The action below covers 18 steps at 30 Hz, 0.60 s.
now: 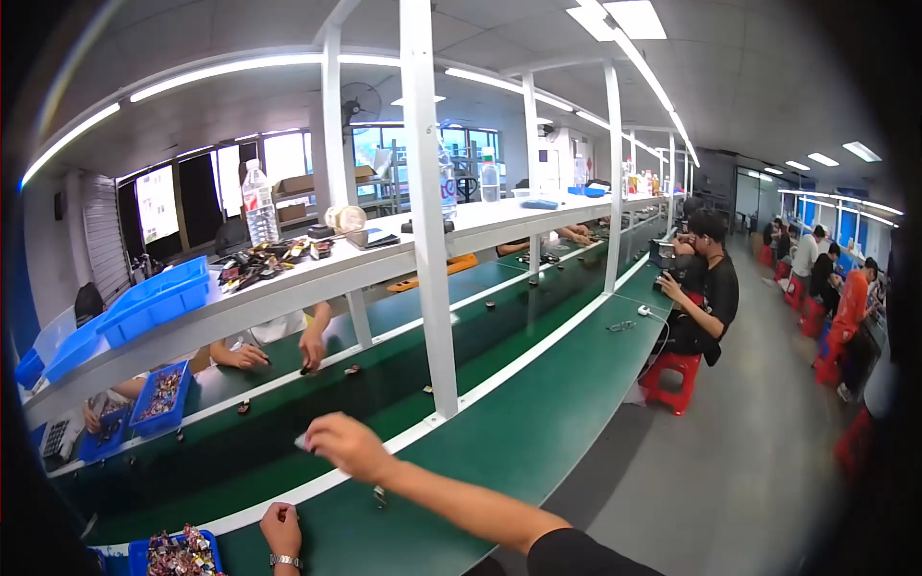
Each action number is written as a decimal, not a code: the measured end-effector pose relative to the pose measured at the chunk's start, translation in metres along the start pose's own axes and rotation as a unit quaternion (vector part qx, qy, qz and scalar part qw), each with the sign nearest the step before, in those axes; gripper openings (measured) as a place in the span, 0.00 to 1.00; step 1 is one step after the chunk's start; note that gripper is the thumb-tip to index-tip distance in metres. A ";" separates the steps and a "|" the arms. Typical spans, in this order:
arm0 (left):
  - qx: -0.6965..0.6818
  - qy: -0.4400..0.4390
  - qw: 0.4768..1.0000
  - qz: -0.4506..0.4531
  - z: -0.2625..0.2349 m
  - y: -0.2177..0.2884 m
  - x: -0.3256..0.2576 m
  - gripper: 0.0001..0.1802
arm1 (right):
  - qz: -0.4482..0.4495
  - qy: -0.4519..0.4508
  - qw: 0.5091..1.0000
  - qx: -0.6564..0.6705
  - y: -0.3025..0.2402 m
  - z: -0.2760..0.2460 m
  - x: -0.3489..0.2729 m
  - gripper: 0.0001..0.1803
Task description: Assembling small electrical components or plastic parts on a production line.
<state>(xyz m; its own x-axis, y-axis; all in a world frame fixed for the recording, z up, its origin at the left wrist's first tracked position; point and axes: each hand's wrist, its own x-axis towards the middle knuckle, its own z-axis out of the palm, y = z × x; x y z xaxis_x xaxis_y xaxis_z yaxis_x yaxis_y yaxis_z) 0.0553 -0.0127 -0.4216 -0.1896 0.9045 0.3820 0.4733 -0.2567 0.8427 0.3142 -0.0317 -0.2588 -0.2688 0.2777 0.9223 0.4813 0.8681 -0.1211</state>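
My right hand (351, 447) reaches out over the dark green conveyor belt (471, 338), fingertips pinched together. A small pale piece (303, 442) shows at those fingertips, too small to name. Closer to me, my left hand (281, 528) rests by the white belt edge, its fingers curled in; whatever they may hold is hidden. A metal-link band circles that wrist. Left of it stands a blue bin (213, 549) heaped with small reddish and metallic parts (178, 554). On the green worktop (480, 451), below my right forearm, lies one small component (380, 496).
White posts (427, 192) carry a shelf (375, 264) with bottles, blue trays (154, 298) and a pile of dark parts (269, 264). Across the belt, other people's hands (314, 341) work near a filled blue bin (161, 396). To the right, a person sits on a red stool (672, 379).
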 end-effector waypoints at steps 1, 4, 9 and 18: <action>-0.008 -0.003 1.000 0.003 -0.004 -0.003 0.000 0.05 | 0.021 -0.022 0.999 0.038 -0.008 0.022 -0.015 0.08; 0.018 0.009 0.999 0.041 -0.007 0.008 -0.008 0.07 | 0.024 -0.053 0.997 0.044 -0.008 0.046 -0.050 0.08; 0.009 -0.026 1.000 0.003 -0.003 0.029 -0.011 0.08 | 0.085 -0.120 0.987 0.069 -0.006 0.058 -0.083 0.10; -0.031 -0.019 0.999 -0.022 -0.012 0.030 -0.011 0.07 | 0.050 -0.242 0.960 0.131 -0.014 0.076 -0.090 0.12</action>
<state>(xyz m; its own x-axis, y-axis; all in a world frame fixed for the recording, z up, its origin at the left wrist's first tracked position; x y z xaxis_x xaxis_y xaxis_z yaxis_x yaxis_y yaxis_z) 0.0610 -0.0346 -0.3957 -0.1753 0.9272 0.3309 0.4104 -0.2366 0.8807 0.2677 -0.0375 -0.3682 -0.6195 0.4680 0.6302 0.3154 0.8836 -0.3460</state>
